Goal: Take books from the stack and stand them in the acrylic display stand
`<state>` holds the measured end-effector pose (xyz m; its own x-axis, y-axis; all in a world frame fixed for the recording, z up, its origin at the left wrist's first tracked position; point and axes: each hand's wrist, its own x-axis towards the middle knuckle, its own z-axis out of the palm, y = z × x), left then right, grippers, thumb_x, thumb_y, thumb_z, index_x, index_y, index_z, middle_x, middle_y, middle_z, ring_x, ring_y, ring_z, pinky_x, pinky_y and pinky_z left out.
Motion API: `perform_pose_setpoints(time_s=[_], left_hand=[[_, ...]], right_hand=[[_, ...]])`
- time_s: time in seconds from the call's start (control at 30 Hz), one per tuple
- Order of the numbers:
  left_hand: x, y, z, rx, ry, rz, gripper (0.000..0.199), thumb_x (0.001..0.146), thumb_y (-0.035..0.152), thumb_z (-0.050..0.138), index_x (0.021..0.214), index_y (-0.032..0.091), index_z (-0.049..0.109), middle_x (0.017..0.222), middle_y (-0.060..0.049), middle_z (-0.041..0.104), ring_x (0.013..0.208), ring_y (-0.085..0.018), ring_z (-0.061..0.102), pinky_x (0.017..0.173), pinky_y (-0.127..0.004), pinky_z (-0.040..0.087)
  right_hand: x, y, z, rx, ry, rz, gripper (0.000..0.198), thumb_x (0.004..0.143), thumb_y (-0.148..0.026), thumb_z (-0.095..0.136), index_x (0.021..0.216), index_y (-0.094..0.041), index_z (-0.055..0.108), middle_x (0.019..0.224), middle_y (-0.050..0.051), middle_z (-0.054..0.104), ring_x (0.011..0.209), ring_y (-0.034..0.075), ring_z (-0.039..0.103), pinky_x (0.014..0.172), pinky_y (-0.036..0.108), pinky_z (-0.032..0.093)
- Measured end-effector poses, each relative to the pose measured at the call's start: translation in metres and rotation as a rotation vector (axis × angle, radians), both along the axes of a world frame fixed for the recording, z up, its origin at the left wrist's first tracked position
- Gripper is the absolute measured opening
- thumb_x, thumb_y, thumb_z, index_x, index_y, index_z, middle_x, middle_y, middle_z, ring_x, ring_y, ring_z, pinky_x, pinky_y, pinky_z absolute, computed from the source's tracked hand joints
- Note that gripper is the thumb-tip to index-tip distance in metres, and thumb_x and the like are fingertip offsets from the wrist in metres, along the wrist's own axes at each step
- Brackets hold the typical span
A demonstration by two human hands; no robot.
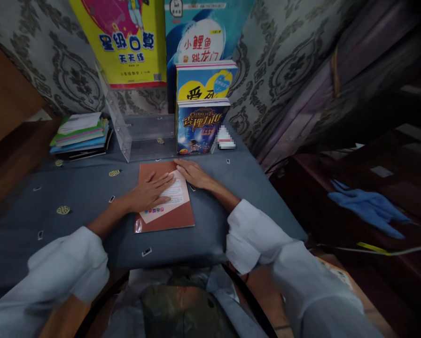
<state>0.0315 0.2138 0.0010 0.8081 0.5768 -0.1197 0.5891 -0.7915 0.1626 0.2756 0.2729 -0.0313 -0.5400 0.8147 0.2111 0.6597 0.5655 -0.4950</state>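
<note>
Brown-covered and closed, the book [171, 220] lies on the dark cloth [210, 220], its long axis running near to far. The left hand [149, 192] rests flat across its middle, the right hand [192, 174] on its far right corner; neither clamps it. Cloth stretches left and right; 1 upright blue book [198, 129] stands just beyond. The left hand covers part of the pale panel [178, 190], its small print illegible.

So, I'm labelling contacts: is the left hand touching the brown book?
Touching: the head view shows the left hand lying flat on the brown book, fingers spread across its cover.
</note>
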Motion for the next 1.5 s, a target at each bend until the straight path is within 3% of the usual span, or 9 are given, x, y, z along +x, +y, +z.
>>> perform_pose_setpoints(time_s=[0.3, 0.67, 0.83, 0.97, 1.1, 1.2, 1.37, 1.5], left_hand=[[0.031, 0.005, -0.003, 0.037, -0.016, -0.045, 0.075, 0.103, 0.064, 0.016, 0.163, 0.021, 0.011, 0.169, -0.010, 0.017, 0.158, -0.023, 0.008, 0.126, -0.047, 0.001], [0.034, -0.047, 0.005, 0.029, -0.032, -0.301, 0.051, 0.108, 0.045, 0.028, 0.158, 0.034, 0.032, 0.166, -0.001, 0.030, 0.155, -0.021, 0.025, 0.127, -0.051, -0.002], [0.035, -0.060, 0.011, 0.029, -0.067, -0.325, 0.046, 0.108, 0.042, 0.030, 0.152, 0.036, 0.042, 0.165, 0.000, 0.032, 0.153, -0.021, 0.028, 0.128, -0.050, 0.001], [0.029, -0.047, 0.004, 0.035, -0.106, -0.139, 0.053, 0.108, 0.045, 0.026, 0.156, 0.026, 0.037, 0.163, -0.004, 0.036, 0.153, -0.018, 0.029, 0.129, -0.042, 0.012], [0.005, -0.007, -0.003, 0.013, -0.113, 0.126, 0.064, 0.106, 0.052, 0.021, 0.161, 0.017, 0.023, 0.166, -0.009, 0.027, 0.155, -0.021, 0.022, 0.128, -0.045, 0.015], [-0.014, 0.024, -0.004, -0.032, -0.144, 0.262, 0.070, 0.104, 0.057, 0.016, 0.161, 0.017, 0.023, 0.167, -0.010, 0.025, 0.156, -0.023, 0.020, 0.127, -0.046, 0.015], [-0.031, 0.047, 0.004, -0.197, -0.307, 0.385, 0.074, 0.103, 0.059, 0.008, 0.160, 0.015, 0.023, 0.166, -0.008, 0.029, 0.154, -0.020, 0.027, 0.125, -0.039, 0.023], [-0.035, 0.049, 0.007, -0.250, -0.415, 0.420, 0.073, 0.103, 0.055, 0.000, 0.159, 0.018, 0.028, 0.166, -0.006, 0.029, 0.153, -0.019, 0.029, 0.124, -0.037, 0.026]], right_hand=[[0.002, 0.002, -0.002, -0.046, 0.059, 0.021, 0.058, 0.106, -0.049, 0.026, 0.152, -0.019, 0.045, 0.155, 0.011, 0.049, 0.147, 0.024, 0.042, 0.122, 0.050, 0.031], [-0.001, -0.008, 0.006, -0.067, -0.059, 0.002, 0.060, 0.106, -0.046, 0.029, 0.153, -0.010, 0.040, 0.159, 0.015, 0.043, 0.151, 0.024, 0.033, 0.125, 0.045, 0.025], [0.000, -0.010, 0.005, -0.030, -0.075, -0.004, 0.057, 0.105, -0.043, 0.031, 0.153, -0.013, 0.040, 0.159, 0.014, 0.043, 0.151, 0.025, 0.034, 0.124, 0.048, 0.026], [0.002, -0.009, 0.000, -0.010, -0.096, 0.006, 0.055, 0.103, -0.036, 0.033, 0.154, -0.016, 0.040, 0.160, 0.011, 0.041, 0.152, 0.024, 0.032, 0.125, 0.049, 0.024], [0.002, -0.009, -0.002, -0.002, -0.132, 0.001, 0.056, 0.102, -0.034, 0.034, 0.154, -0.014, 0.039, 0.161, 0.012, 0.039, 0.152, 0.024, 0.032, 0.125, 0.049, 0.024], [0.002, -0.012, 0.000, 0.010, -0.157, 0.010, 0.056, 0.103, -0.033, 0.033, 0.153, -0.010, 0.040, 0.161, 0.016, 0.039, 0.152, 0.026, 0.032, 0.124, 0.052, 0.026], [-0.007, -0.017, 0.009, 0.099, -0.215, 0.004, 0.051, 0.104, -0.028, 0.032, 0.150, -0.013, 0.047, 0.160, 0.017, 0.040, 0.152, 0.029, 0.030, 0.122, 0.060, 0.023], [-0.043, -0.022, 0.015, 0.133, -0.251, 0.165, 0.049, 0.104, -0.029, 0.036, 0.148, -0.011, 0.050, 0.157, 0.018, 0.045, 0.149, 0.029, 0.036, 0.123, 0.055, 0.025]])
